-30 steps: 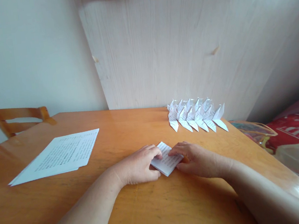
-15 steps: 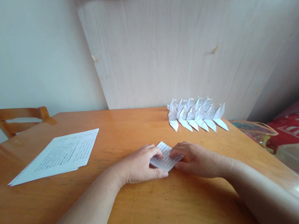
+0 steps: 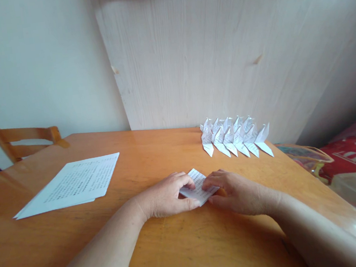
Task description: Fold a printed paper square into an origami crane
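Note:
A small folded piece of printed paper (image 3: 198,182) lies diamond-wise on the wooden table (image 3: 167,248), between my two hands. From the left, my left hand (image 3: 173,194) grips it, fingers on its top and thumb along the near corner. My right hand (image 3: 233,191) holds its right side, with fingertips on the printed face and the thumb at the near right edge. Parts of the paper's side corners are hidden under the fingers. Beyond my right hand, several folded white paper pieces (image 3: 239,138) with upright points stand in rows.
To the left lies a stack of printed sheets (image 3: 76,182). A wooden chair (image 3: 30,134) stands past the table's far left edge. Bags, one of them red (image 3: 348,155), are beside the right edge. A pale wood-grain panel (image 3: 169,64) rises behind the table.
My left thumb has moved right, onto the near corner of the folded paper, which has drawn slightly away from me. My right hand has barely shifted.

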`<state>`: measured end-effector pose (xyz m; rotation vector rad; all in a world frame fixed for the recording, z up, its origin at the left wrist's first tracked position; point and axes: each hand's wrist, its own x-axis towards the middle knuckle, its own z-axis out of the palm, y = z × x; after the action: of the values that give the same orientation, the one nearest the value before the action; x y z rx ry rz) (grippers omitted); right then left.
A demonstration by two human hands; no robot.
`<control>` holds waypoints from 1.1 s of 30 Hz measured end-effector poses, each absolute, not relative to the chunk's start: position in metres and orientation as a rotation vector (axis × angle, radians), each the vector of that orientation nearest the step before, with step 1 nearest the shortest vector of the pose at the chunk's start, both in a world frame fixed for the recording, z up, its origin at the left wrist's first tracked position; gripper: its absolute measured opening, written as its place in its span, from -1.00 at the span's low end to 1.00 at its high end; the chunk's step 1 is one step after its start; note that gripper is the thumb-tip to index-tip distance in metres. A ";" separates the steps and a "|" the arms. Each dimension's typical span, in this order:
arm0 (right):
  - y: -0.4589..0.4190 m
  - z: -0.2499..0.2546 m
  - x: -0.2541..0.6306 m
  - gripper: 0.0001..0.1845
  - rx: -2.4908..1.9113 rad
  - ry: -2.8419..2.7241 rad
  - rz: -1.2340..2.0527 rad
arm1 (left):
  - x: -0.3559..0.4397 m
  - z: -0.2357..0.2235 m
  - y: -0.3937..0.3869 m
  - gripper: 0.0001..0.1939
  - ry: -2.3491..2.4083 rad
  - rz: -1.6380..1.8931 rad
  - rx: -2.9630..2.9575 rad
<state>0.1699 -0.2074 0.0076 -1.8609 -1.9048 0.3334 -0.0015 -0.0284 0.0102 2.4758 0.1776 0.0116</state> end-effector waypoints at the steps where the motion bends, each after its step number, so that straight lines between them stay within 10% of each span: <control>1: -0.207 0.007 0.170 -0.81 -1.856 -1.910 0.329 | -0.001 0.010 -0.028 -0.61 0.177 0.014 2.479; 33: -0.204 0.004 0.170 -0.85 -1.843 -1.898 0.315 | 0.001 0.008 -0.030 -0.55 0.164 0.057 2.500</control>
<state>0.1701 -0.2036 0.0045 -1.8427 -1.8980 0.3151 0.0006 -0.0303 0.0078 2.4999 0.1644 0.0569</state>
